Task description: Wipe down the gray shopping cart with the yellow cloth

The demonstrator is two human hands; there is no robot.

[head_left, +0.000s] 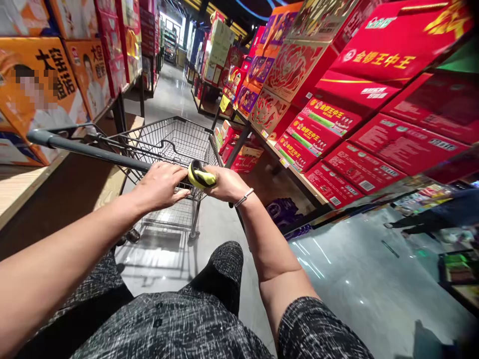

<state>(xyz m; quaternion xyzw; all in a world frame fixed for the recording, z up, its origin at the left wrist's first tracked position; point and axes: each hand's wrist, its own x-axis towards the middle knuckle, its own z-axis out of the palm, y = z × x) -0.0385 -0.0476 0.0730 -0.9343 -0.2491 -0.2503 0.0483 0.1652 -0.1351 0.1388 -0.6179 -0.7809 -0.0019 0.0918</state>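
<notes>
A shopping cart (175, 137) of dark wire mesh stands in front of me, its grey handle (101, 154) slanting across from the left. My left hand (160, 184) is closed over the right part of that handle, thumb on the near side. Close beside it, my right hand (226, 184) grips a curved yellow-green and black object (201, 174) at the handle's right end. Its exact kind I cannot make out. The right fingers are partly hidden behind it. A thin bracelet (244, 197) circles my right wrist.
Orange boxes (41, 94) are stacked on a wooden shelf at left. Red gift boxes (359, 129) fill the shelf at right, close to the cart. A shiny grey aisle floor (160, 87) runs ahead between displays. Another person's legs (422, 219) show at far right.
</notes>
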